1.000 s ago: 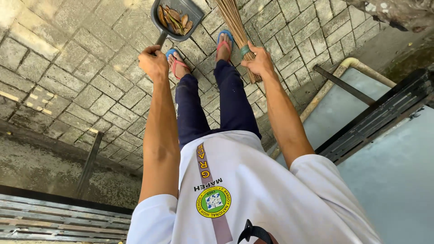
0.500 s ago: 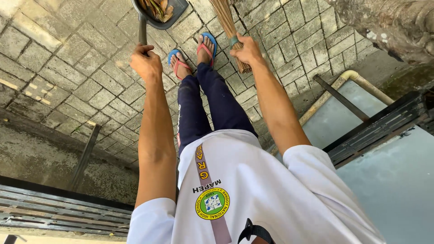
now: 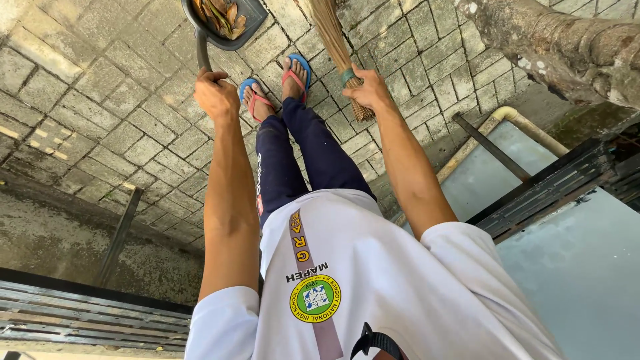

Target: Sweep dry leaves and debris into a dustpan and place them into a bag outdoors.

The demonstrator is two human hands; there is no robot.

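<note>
Dustpan (image 3: pixel 223 23) and broom (image 3: pixel 337 50) are both in hand, held out over the paving (image 3: pixel 87 87). Nearest the camera, a white shirt (image 3: pixel 373 280) and dark trousers (image 3: pixel 300 160), feet in blue sandals (image 3: pixel 297 70). Left hand (image 3: pixel 215 93) is wrapped tight round the dustpan handle, which runs straight away from the body, pan at the far end, open face up, dry leaves (image 3: pixel 217 12) lying in it. Right hand (image 3: pixel 367 88) is closed round the broom at its green band (image 3: pixel 347 77); the stick bundle slants up and left, out of frame. Benches (image 3: pixel 87 313) flank both sides, a tree trunk (image 3: pixel 567 40) far right.
</note>
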